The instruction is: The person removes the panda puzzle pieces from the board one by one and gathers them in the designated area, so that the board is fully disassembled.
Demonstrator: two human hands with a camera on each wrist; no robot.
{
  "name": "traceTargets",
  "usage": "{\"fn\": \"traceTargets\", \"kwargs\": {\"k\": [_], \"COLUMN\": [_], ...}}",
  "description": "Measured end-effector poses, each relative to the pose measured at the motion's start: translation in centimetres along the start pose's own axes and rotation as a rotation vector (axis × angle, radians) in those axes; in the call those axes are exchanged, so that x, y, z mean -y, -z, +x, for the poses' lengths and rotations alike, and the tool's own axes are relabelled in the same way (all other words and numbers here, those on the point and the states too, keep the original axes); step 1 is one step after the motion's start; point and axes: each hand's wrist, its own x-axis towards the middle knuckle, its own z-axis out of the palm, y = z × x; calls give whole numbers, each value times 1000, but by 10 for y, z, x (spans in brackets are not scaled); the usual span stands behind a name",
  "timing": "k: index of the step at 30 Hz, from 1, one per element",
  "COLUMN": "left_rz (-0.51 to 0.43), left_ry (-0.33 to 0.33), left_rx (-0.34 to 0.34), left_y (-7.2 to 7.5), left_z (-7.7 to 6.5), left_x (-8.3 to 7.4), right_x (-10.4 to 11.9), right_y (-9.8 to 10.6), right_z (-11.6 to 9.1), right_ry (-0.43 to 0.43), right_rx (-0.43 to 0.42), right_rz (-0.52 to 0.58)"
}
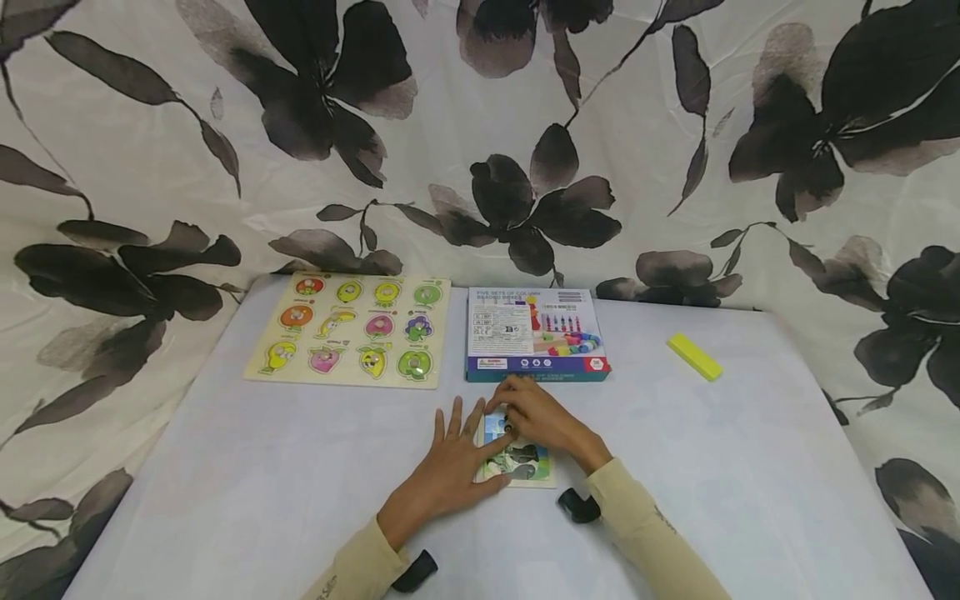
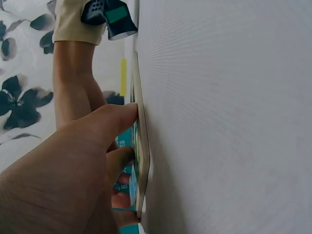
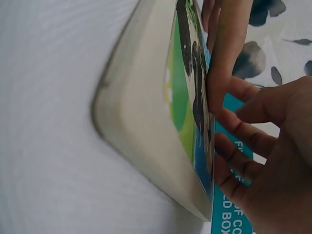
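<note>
A fruit board lies beside a printed box; rightward, a yellow block.

Left forearm and right forearm converge forward, both sleeved. Left grip: palm down, fingers spread and nearly straight. Right grip: fingers gently bent, just beside the left fingertips.

A plain white table fills the lower scene. Lying flat at its far left is a pale board with twelve colourful cartoon fruit shapes in three rows of four. Just beside it, to the right, a cardboard box lies flat, its teal side facing the near edge. Farther right, well apart, rests a slanted bright yellow block. Nearer, below the box, lies a small picture puzzle, partly hidden.
</note>
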Motion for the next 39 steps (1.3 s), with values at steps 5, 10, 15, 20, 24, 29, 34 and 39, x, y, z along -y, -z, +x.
{"fn": "traceTargets", "kwargs": {"k": [5,10,15,20,24,29,34,39], "left_rz": [4,0,7,8,5,3,10,16], "left_ry": [10,2,1,9,13,19,18,18], "left_rx": [2,-11,-11,-4,-6,2,6,12], "left_y": [-1,-1,-1,-1,-1,0,-1,-1], "left_z": [0,0,0,0,-1,-1,0,0], "left_x": [0,0,1,1,1,0,1,1], "right_x": [1,2,-2,-8,-12,-11,-10,-11], "right_y": [0,1,0,-2,-1,1,1,1], "right_z": [-2,-5,-6,-7,-8,-8,-8,-7], "right_ry": [9,-4,-26,-71,-64,-63,-59,-59], "right_rx": [-6,-9,-12,-20,-7,21,13,-1], "right_rz": [34,57,134,275,343,348,296,290]}}
